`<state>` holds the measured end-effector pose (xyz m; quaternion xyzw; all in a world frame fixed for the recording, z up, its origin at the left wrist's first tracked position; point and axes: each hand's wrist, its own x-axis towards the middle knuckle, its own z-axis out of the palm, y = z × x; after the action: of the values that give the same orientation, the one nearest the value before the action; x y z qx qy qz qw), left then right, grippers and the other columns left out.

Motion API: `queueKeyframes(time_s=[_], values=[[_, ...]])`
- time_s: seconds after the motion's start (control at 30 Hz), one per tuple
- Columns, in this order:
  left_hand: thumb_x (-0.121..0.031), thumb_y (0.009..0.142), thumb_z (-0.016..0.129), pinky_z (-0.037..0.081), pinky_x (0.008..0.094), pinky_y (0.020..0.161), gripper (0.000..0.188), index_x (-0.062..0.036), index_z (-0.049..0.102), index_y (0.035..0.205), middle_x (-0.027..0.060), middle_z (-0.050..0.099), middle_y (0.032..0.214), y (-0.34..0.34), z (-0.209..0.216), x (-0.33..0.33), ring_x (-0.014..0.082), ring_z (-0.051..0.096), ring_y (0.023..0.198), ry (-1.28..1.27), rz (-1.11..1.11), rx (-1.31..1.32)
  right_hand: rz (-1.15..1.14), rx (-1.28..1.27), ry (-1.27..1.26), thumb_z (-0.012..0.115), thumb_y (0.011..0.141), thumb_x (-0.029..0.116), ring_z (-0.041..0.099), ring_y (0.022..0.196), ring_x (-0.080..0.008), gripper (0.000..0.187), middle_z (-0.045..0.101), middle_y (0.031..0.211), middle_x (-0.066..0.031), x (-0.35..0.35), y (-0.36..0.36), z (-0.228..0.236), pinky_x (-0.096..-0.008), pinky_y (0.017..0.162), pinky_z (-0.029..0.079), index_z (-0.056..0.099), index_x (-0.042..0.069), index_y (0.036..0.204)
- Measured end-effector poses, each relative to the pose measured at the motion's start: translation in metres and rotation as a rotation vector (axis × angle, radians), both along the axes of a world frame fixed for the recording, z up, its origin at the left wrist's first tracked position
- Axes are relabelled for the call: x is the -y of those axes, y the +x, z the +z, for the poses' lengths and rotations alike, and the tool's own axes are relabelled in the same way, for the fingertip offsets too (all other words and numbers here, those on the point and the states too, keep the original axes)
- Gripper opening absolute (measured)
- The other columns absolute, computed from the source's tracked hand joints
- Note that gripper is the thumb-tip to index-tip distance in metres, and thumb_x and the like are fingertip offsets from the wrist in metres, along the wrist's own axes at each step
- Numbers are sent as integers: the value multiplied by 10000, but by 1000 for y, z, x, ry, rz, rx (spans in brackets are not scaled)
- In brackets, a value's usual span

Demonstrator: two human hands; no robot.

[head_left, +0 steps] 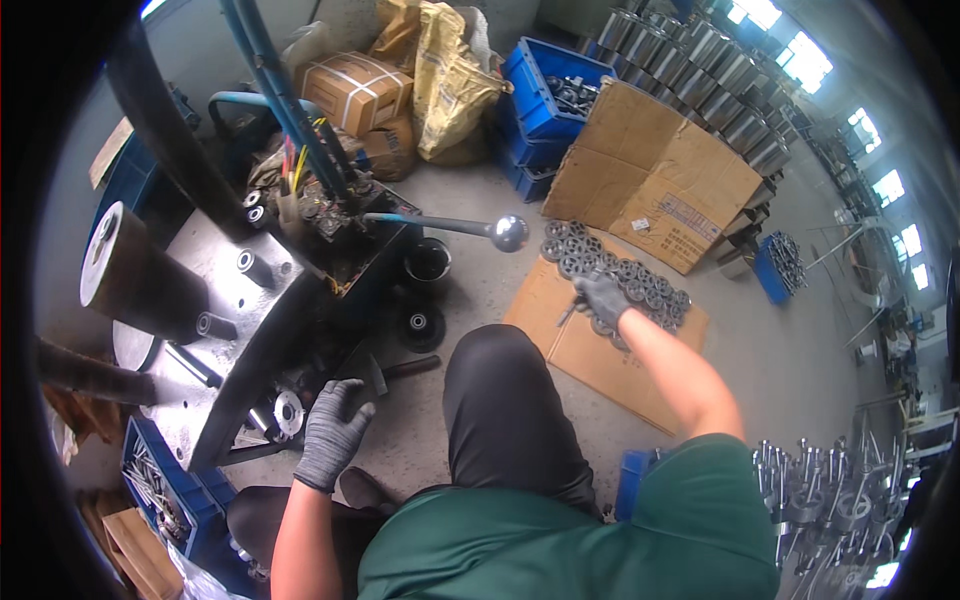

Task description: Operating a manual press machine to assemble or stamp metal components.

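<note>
My left hand [338, 432], in a grey knit glove, hangs beside the machine's metal table, its thumb and fingers apart with nothing between them. To the right, my right hand [604, 293], gloved too, reaches over several round grey metal parts [655, 290] set close together on a flat cardboard sheet [570, 352]. Its fingers bend down among the parts; what they grip, if anything, is hidden. A short dark pin [566, 316] shows just below those fingertips; whether it is held I cannot make out. Nearest my left hand is a ring-shaped metal part [289, 411] under the table edge.
The machine table [262, 305] stands on the left, with a ball-ended lever [508, 233] sticking out over the floor. A black pot [428, 262] and a hammer [400, 370] lie below. Behind are blue crates [545, 110], cardboard [640, 170] and stacked metal cylinders [700, 75].
</note>
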<state>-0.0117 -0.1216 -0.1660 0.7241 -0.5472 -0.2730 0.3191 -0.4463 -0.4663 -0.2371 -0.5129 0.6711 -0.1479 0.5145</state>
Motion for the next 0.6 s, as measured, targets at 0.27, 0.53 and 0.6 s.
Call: queueKeyframes(time_s=[0.27, 0.53, 0.6], values=[[-231, 852, 774, 540, 450, 943, 381, -53, 677, 1175, 147, 668, 1116, -4, -12, -11, 351, 649, 1089, 269, -197, 149, -814, 307, -171, 635, 995, 389, 628, 510, -171, 280, 678, 811, -68, -45, -171, -152, -279, 367, 461, 642, 118, 1063], [-217, 867, 784, 597, 415, 864, 365, -31, 681, 1163, 162, 672, 1101, -4, -43, -7, 325, 699, 1015, 361, -207, 142, -1145, 572, -305, 604, 1017, 352, 718, 675, -226, 238, 707, 932, -67, -13, -190, -203, -337, 466, 554, 621, 129, 1098], [-218, 868, 783, 597, 410, 867, 371, -26, 682, 1168, 165, 678, 1101, 0, -46, -15, 322, 710, 992, 400, -180, 147, -1187, 568, -242, 604, 1021, 319, 707, 674, -224, 215, 711, 951, -72, -10, -160, -199, -356, 480, 562, 629, 119, 1097]])
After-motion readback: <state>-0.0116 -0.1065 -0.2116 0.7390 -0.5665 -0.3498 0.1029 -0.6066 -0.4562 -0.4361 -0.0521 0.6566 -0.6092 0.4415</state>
